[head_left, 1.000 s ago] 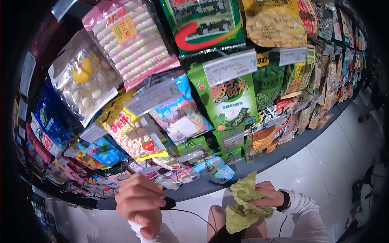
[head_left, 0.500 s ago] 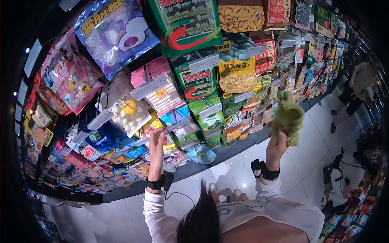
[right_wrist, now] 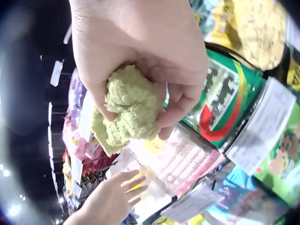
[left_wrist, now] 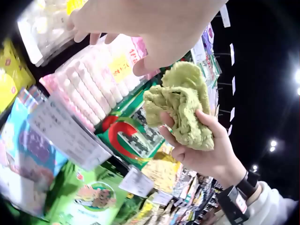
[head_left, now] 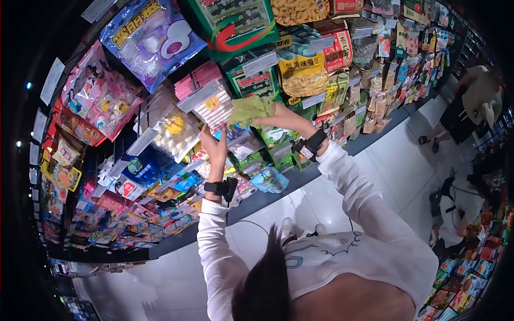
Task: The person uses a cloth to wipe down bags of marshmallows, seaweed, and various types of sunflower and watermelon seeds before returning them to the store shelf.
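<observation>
My right hand (head_left: pixel 284 119) has its fingers curled round the green cloth (left_wrist: pixel 185 105); my left hand (head_left: pixel 215 148) has its fingers loosely straight, holding nothing. I judge the cloth work under way: what is finished I cannot tell, and setting the cloth down remains. It looks fuzzy, thick and bunched in folds, before the pink-and-white pack (right_wrist: pixel 180 157) and green pack (right_wrist: pixel 222 96); contact is unclear. Farther off, snack rows (head_left: pixel 393 80) hang along the shelf.

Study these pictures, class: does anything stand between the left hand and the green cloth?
Nothing visible does. The right hand grips the green cloth near the thumb of the left hand; the pink-and-white snack pack shows behind the gap, not across it.
</observation>
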{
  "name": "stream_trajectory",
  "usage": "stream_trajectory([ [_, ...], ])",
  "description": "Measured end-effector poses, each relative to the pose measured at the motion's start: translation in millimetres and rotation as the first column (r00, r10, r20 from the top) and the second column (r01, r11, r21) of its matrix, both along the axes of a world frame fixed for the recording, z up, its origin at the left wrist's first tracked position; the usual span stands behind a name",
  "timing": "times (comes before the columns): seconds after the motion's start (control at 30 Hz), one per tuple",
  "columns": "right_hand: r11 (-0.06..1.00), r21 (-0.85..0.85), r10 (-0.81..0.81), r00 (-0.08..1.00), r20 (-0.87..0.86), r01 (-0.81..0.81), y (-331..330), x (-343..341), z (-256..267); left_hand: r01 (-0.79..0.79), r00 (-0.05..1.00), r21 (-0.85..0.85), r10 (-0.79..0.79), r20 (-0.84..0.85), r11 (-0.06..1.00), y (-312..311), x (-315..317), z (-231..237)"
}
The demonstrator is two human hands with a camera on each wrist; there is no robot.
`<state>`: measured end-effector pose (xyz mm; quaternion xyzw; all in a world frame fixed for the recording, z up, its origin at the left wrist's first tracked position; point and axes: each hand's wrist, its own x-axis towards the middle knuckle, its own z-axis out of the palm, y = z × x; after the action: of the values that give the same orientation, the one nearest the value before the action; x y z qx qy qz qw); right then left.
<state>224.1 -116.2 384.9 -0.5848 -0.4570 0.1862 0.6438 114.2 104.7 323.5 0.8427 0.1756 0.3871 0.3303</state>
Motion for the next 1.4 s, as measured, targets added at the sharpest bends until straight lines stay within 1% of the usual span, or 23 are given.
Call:
stream_trajectory([
  [0.03,0.999,-0.044,-0.02,0.997,-0.07,0.017,13.9,9.8,-0.2,-0.046,0.999,0.06,0.044,0.025,0.997,2.9,2.0,10.6],
  [0.1,0.991,-0.002,-0.133,0.968,-0.211,0.136,49.7,30.3,-13.6,0.033,0.994,0.02,-0.035,0.101,0.999,27.4,18.9,-0.9],
  [0.2,0.914,0.138,-0.308,0.873,-0.377,0.382,96.0,36.0,-29.0,0.134,0.991,-0.022,-0.133,0.022,0.991,57.0,38.2,-19.9],
  [0.27,0.837,0.202,-0.371,0.798,-0.474,0.509,124.7,36.6,-41.8,0.236,0.969,-0.214,-0.215,0.118,0.948,59.3,41.4,-20.3],
  [0.3,0.776,0.169,-0.526,0.771,-0.358,0.608,135.7,38.2,-49.8,0.281,0.954,-0.282,-0.237,0.182,0.917,66.6,43.6,-22.9],
  [0.37,0.603,0.156,-0.779,0.62,-0.096,0.782,147.0,45.6,-62.5,0.23,0.971,-0.28,-0.201,0.13,0.932,72.2,39.5,-14.0],
  [0.43,0.734,0.246,-0.544,0.765,-0.346,0.633,145.7,53.2,-65.9,0.296,0.955,-0.286,-0.279,0.1,0.911,70.3,37.2,-13.4],
  [0.5,0.851,0.226,-0.289,0.782,-0.553,0.474,130.0,35.2,-50.1,0.4,0.916,-0.28,-0.372,0.148,0.873,69.1,45.1,-17.2],
  [0.57,0.904,0.087,-0.317,0.794,-0.519,0.418,126.7,30.4,-51.8,0.546,0.837,-0.35,-0.51,0.196,0.761,54.8,40.1,4.0],
  [0.6,0.932,0.133,-0.213,0.807,-0.551,0.337,130.2,41.3,-69.0,0.557,0.829,-0.365,-0.528,0.186,0.746,52.4,40.6,7.8],
  [0.7,0.966,-0.011,-0.206,0.747,-0.632,0.257,105.8,13.5,-23.9,0.215,0.964,-0.353,-0.256,-0.075,0.911,75.7,55.9,-14.6],
  [0.73,0.98,-0.047,-0.182,0.776,-0.603,0.193,100.0,20.2,-26.8,0.488,0.87,-0.414,-0.391,0.299,0.769,54.3,40.5,9.7],
  [0.77,0.974,-0.069,-0.209,0.75,-0.627,0.214,91.7,0.3,2.5,0.502,0.863,-0.443,-0.401,0.307,0.743,53.0,32.3,21.1],
  [0.83,0.973,0.17,-0.022,0.796,-0.605,0.156,97.5,16.9,-20.9,0.528,0.849,-0.507,-0.425,0.314,0.681,47.8,17.5,37.4],
  [0.9,0.968,0.224,0.038,0.824,-0.566,0.11,86.8,8.6,-19.2,0.505,0.854,-0.562,-0.473,0.215,0.656,43.4,-4.8,58.4],
  [0.93,0.965,0.249,0.066,0.833,-0.549,0.087,79.5,-6.3,-13.0,0.539,0.836,-0.58,-0.474,0.277,0.611,36.9,-9.5,63.6],
  [0.97,0.963,0.252,0.058,0.835,-0.548,0.098,72.6,-20.5,-10.7,0.571,0.816,-0.595,-0.468,0.338,0.566,31.8,-13.8,64.0],
  [1.03,0.959,0.26,0.042,0.845,-0.533,0.115,58.7,-43.8,-8.4,0.524,0.84,-0.616,-0.476,0.26,0.588,30.5,-28.0,59.7],
  [1.1,0.955,0.272,0.06,0.815,-0.577,0.122,44.3,-56.5,-24.5,0.548,0.824,-0.657,-0.47,0.317,0.518,15.7,-44.9,60.9],
  [1.17,0.961,0.199,-0.039,0.805,-0.592,0.192,35.5,-77.5,-40.6,0.521,0.838,-0.687,-0.456,0.299,0.507,2.1,-58.8,59.3],
  [1.23,0.953,0.161,-0.062,0.688,-0.723,0.255,27.3,-101.5,-55.4,0.498,0.849,-0.713,-0.447,0.283,0.494,-15.3,-69.0,42.6],
  [1.33,0.949,0.07,-0.185,0.724,-0.665,0.306,10.2,-121.0,-56.1,0.421,0.894,-0.733,-0.382,0.235,0.534,-40.4,-88.2,25.8],
  [1.4,0.931,0.038,-0.246,0.702,-0.668,0.363,4.4,-129.2,-57.8,0.435,0.892,-0.78,-0.335,0.304,0.45,-56.0,-99.9,16.2],
])
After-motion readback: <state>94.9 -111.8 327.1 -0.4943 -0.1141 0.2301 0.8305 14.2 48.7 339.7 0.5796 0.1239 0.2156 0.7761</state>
